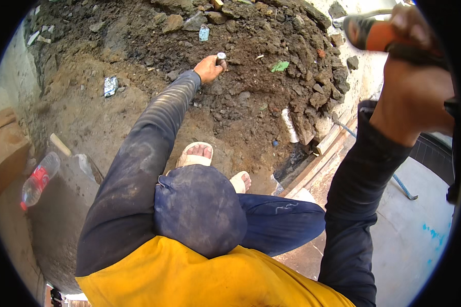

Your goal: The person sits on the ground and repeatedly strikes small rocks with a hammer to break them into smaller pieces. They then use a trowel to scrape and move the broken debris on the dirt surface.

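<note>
My left hand (210, 70) is closed around an upright steel chisel or rod (221, 56). Its round, shiny top sticks up out of the fist, and its lower end is hidden by the hand. Below it lies a heap of broken brown soil (249, 92). At the upper right, close to the camera, my right hand (413, 28) is raised and slightly blurred. It grips an orange and black tool handle (374, 36); the tool's head cannot be seen. My two sandalled feet rest on the dirt below the left hand.
Stones (195, 21) and rubble edge the heap. Wooden boards (322, 153) and a bent steel bar (405, 188) lie to the right. A white pipe piece (290, 124) pokes from the soil. On the left are a plastic bottle (42, 178) and a wooden handle (60, 144).
</note>
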The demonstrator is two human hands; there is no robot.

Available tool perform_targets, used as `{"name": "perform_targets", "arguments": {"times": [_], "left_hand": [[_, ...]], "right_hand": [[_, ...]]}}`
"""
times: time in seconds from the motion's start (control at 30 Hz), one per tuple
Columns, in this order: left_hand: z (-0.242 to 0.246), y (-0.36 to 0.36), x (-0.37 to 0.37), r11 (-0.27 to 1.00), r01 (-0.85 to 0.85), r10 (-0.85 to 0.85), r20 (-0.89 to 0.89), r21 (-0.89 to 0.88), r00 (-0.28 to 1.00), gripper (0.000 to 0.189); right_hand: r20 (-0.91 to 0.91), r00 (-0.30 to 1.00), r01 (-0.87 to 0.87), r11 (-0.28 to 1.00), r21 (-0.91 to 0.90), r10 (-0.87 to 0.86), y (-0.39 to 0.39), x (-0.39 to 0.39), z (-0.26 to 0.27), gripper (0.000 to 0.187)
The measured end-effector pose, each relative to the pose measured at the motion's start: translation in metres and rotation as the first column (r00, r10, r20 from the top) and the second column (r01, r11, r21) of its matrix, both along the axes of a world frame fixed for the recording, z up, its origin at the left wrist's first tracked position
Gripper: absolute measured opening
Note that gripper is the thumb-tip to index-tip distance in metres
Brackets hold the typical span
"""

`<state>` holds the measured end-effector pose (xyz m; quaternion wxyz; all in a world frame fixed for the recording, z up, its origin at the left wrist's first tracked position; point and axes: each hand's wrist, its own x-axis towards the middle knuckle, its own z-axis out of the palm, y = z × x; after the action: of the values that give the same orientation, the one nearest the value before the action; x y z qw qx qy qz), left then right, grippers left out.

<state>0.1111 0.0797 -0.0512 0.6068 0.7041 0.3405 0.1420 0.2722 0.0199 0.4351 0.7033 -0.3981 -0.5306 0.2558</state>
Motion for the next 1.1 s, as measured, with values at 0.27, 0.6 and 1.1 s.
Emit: {"name": "perform_targets", "arguments": {"times": [0.27,0.6,1.1], "left_hand": [[0.002,0.001,-0.003,0.999,-0.013,0.018,-0.115,0.046,0.993,0.024],[-0.002,0.008,0.004,0.998,-0.068,0.066,-0.091,-0.018,0.994,0.021],[-0.006,0.006,0.006,0.991,-0.077,0.098,-0.196,0.112,0.976,0.031]], "right_hand": [[0.04,0.992,0.047,-0.059,-0.997,0.119,-0.113,-0.042,-0.234,0.06],[0.171,0.985,0.064,0.923,-0.379,0.002,-0.031,-0.016,-0.051,0.05],[-0.117,0.957,-0.158,0.142,-0.977,0.266,-0.056,-0.029,-0.174,0.057]]}}
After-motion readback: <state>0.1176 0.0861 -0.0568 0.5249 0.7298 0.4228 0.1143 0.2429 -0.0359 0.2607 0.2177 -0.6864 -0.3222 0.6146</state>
